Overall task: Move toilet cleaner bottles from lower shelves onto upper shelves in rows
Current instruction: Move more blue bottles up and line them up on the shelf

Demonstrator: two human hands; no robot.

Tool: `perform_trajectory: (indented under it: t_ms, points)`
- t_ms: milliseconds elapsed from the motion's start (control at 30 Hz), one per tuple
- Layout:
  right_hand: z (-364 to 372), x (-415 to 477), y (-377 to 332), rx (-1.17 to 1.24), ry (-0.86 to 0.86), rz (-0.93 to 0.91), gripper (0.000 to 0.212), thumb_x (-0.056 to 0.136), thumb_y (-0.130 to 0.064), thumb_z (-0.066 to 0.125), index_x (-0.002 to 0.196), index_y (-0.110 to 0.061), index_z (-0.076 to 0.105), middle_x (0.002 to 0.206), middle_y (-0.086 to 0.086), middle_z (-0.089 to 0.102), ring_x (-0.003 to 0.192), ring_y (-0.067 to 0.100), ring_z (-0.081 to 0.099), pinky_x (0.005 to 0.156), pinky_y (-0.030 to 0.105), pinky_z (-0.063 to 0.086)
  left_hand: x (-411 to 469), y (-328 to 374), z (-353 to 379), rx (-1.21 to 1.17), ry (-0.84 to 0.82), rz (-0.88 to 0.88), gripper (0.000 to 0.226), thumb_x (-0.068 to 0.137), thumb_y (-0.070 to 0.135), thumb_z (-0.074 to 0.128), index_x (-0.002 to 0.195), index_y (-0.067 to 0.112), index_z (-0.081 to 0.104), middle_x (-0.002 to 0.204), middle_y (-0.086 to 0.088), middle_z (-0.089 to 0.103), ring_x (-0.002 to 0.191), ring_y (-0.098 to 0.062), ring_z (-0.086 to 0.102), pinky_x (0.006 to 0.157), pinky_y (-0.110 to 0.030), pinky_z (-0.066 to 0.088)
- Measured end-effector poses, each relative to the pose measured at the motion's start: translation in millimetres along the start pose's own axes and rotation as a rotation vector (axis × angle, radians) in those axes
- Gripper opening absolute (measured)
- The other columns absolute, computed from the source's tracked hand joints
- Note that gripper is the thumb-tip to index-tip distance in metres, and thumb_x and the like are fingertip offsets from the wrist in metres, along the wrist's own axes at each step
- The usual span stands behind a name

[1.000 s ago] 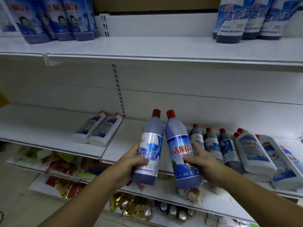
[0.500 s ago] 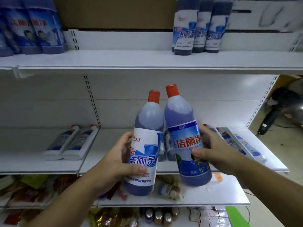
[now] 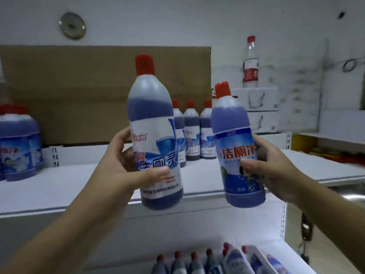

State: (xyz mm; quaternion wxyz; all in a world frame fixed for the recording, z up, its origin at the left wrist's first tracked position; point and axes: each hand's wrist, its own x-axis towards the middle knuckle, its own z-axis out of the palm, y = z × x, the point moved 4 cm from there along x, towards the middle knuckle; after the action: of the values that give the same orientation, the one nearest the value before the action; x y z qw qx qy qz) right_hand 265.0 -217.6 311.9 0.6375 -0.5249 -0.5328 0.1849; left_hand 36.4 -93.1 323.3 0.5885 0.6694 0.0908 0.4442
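My left hand grips a tall toilet cleaner bottle with a red cap, blue liquid and a white-blue label. My right hand grips a second, slightly shorter bottle with a blue label. Both are held upright in the air, level with the front edge of the white upper shelf. A row of matching bottles stands at the back of that shelf, behind the two held ones. More bottles stand at its left end. Several bottles remain on the lower shelf at the bottom.
A brown cardboard sheet leans behind the upper shelf. White boxes with a clear red-capped bottle on top stand at the right. A round fitting hangs on the wall.
Both hands have lifted their bottles from the lower shelf up to the level of the upper shelf, and the view has tilted upward with them. The bottles have spread slightly apart.
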Motion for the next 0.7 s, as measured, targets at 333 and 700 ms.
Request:
perform_trajectory:
  t_ms: [333, 700]
  points:
    - [-71, 73, 19, 0.046, 0.050, -0.015, 0.058, 0.058, -0.020, 0.069, 0.113, -0.020, 0.051, 0.096, 0.004, 0.066, 0.083, 0.018, 0.068, 0.068, 0.031, 0.058, 136, -85, 88, 0.353, 0.097, -0.118, 0.066, 0.067, 0.001, 0.079, 0.117, 0.024, 0.043, 0.121, 0.001, 0.059, 0.115, -0.023, 0.056, 0.097, -0.053, 0.046]
    - [-83, 120, 62, 0.080, -0.002, 0.017, 0.058, 0.072, -0.017, 0.069, 0.125, -0.019, 0.046, 0.105, 0.007, 0.065, 0.094, 0.023, 0.066, 0.075, 0.034, 0.057, 142, -108, 100, 0.963, 0.175, 0.104, 0.109, 0.070, 0.034, 0.079, 0.147, 0.037, 0.001, 0.148, 0.011, 0.024, 0.135, -0.012, 0.031, 0.109, -0.040, 0.037]
